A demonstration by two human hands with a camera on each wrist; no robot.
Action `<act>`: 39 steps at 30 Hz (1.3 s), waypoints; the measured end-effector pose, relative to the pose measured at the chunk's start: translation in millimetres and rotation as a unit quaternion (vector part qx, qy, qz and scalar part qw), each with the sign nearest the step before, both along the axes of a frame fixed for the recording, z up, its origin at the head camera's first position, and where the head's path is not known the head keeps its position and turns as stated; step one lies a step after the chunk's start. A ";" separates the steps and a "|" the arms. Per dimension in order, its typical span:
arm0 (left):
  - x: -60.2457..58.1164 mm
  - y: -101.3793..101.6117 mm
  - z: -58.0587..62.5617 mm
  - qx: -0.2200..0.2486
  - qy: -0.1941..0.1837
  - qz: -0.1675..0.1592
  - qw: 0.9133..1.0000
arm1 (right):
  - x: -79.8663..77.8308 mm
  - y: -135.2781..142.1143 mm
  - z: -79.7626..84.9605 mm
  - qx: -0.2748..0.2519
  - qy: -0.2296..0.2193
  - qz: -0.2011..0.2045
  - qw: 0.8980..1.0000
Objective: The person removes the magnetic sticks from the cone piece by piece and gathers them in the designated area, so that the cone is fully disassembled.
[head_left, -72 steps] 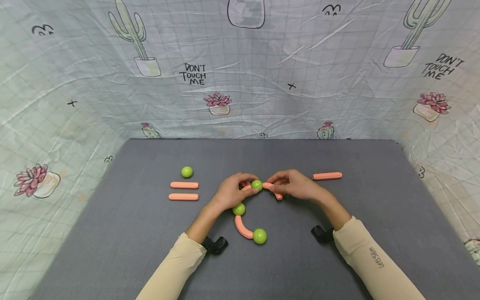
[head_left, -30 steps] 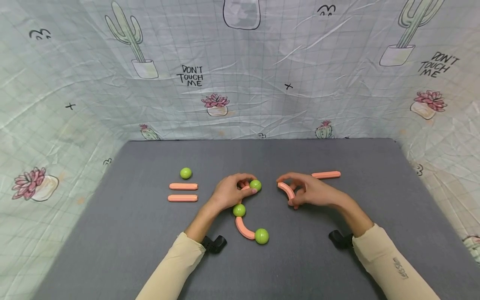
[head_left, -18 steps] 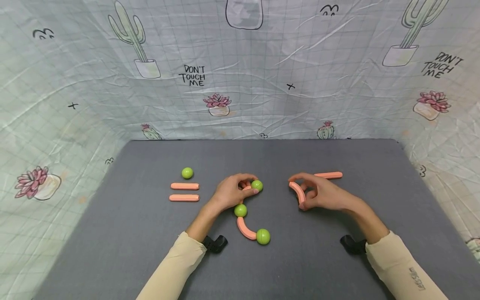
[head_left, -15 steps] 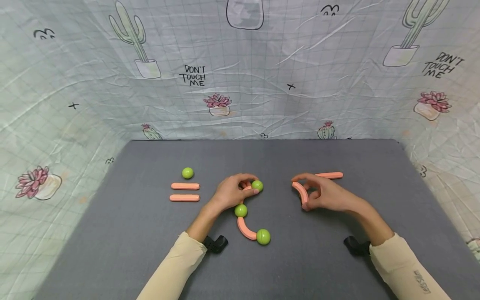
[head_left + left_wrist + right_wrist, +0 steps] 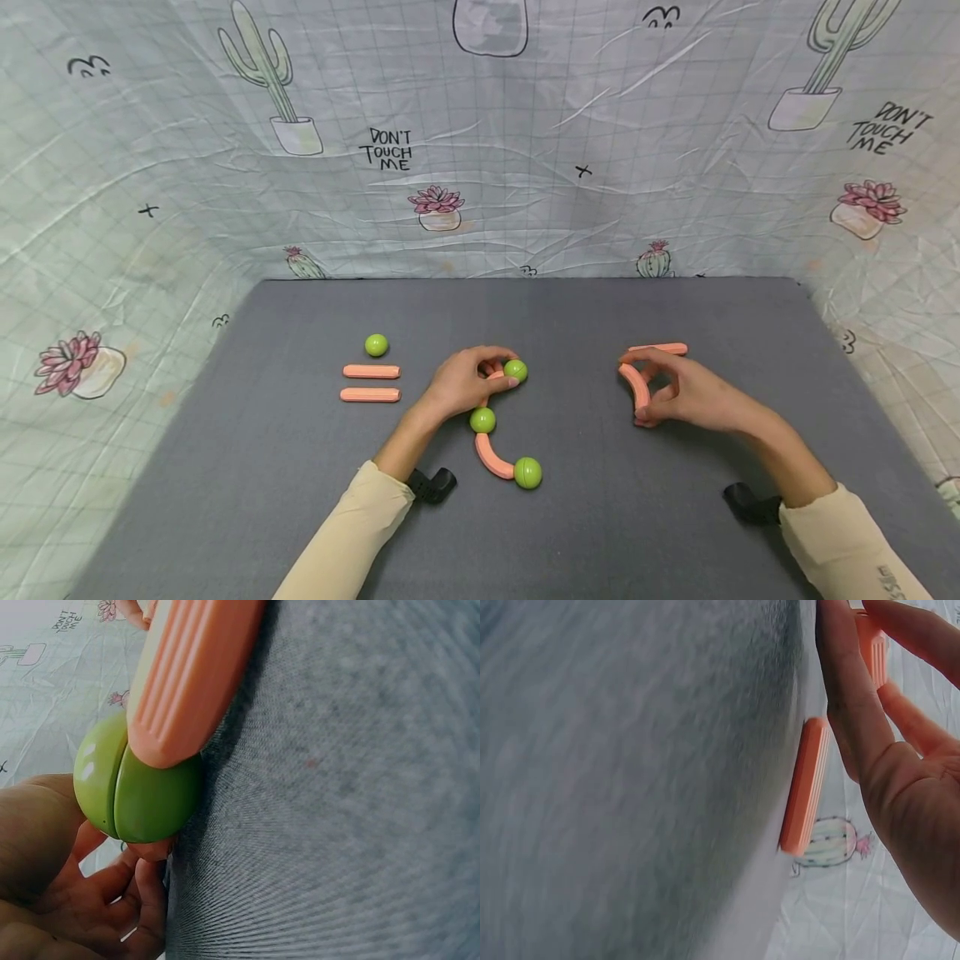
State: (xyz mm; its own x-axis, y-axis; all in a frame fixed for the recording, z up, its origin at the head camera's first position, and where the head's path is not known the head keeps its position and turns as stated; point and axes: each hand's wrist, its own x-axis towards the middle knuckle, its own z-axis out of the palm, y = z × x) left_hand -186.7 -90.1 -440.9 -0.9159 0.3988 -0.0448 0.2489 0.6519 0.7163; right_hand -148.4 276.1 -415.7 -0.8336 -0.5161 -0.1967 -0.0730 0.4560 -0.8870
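Near the middle of the table, my left hand (image 5: 461,385) grips a green ball (image 5: 516,371) at the top of a chain; its fingers partly hide the orange stick beside it. Lower on the chain come a second green ball (image 5: 483,420), a curved orange stick (image 5: 492,457) and an end ball (image 5: 528,473). Off to the right, my right hand (image 5: 686,396) pinches a loose curved orange stick (image 5: 634,387) between thumb and fingers. Close up in the left wrist view are a seamed green ball (image 5: 139,787) and a ridged orange stick (image 5: 191,682).
Just beyond my right hand lies a straight orange stick (image 5: 667,348), also visible in the right wrist view. On the left, two straight sticks, one upper (image 5: 372,372) and one lower (image 5: 371,395), lie below a single green ball (image 5: 377,345). A printed cloth (image 5: 480,167) backs the grey table (image 5: 225,500).
My right hand has pulled the curved orange stick away from the top green ball and carried it rightward, near the straight stick. My left hand has stayed on the chain.
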 end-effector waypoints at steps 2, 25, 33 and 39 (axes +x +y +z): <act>-0.3 0.0 0.1 0.001 -0.001 0.000 1.000 | 2.5 3.9 1.0 0.000 0.006 -0.004 1.000; -0.6 -0.5 -2.8 -0.001 0.004 0.001 1.000 | 10.8 50.6 -4.2 0.072 0.050 -0.047 0.995; 0.1 0.1 -2.1 -0.007 0.001 0.006 1.000 | 8.8 56.8 -1.6 0.112 0.043 -0.067 0.990; 1.3 0.1 -1.1 -0.011 0.006 0.010 1.000 | 7.7 58.5 -4.1 0.122 0.051 -0.061 0.989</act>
State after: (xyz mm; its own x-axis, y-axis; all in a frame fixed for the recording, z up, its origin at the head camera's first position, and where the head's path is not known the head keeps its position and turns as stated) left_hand -185.4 -90.1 -442.0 -0.9244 0.3789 -0.0428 0.2436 0.6731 0.6983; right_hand -140.7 334.7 -419.8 -0.9086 -0.3579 -0.2155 -0.0871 0.6669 -0.7401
